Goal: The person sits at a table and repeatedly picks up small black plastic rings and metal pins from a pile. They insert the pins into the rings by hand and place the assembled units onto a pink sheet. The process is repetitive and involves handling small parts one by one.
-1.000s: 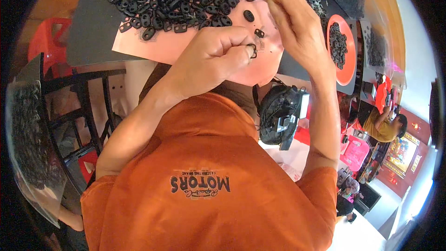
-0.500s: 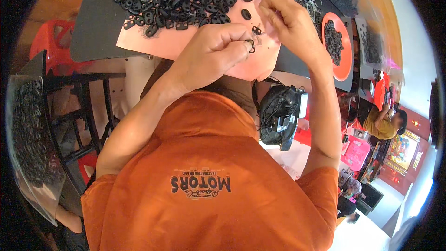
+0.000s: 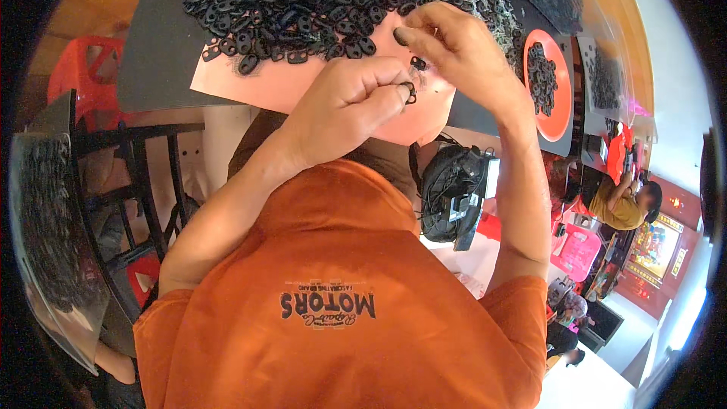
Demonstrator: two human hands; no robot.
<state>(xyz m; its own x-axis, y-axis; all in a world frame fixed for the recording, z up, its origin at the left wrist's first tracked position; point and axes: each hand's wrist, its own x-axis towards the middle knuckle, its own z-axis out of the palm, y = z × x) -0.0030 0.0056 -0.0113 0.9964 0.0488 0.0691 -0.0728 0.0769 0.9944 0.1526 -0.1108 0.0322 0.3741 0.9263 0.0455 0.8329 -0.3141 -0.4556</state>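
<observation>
My left hand (image 3: 352,106) is closed in a pinch on a small black two-holed plastic piece (image 3: 411,92), which sticks out past the thumb and forefinger. My right hand (image 3: 466,49) hovers over the pink sheet (image 3: 242,81), its fingers loosely bent and apart. One of its fingertips reaches a black oval piece (image 3: 399,36) and partly covers it; I see no grip around it. Another small black piece (image 3: 418,64) lies on the sheet between the hands. A large heap of similar two-holed black pieces (image 3: 303,4) spreads over the sheet's far side.
An orange-red oval plate (image 3: 560,117) of black pieces stands at the right of the dark table (image 3: 155,45). A black bag (image 3: 450,189) with cords is below the table edge. Red stool (image 3: 83,68) and black chair frame (image 3: 140,182) stand left. A co-worker (image 3: 625,204) is far right.
My right hand has shifted left and toward me, its fingertip now at the oval piece that lay apart before. My left hand keeps its pinch. The whole view has shifted slightly.
</observation>
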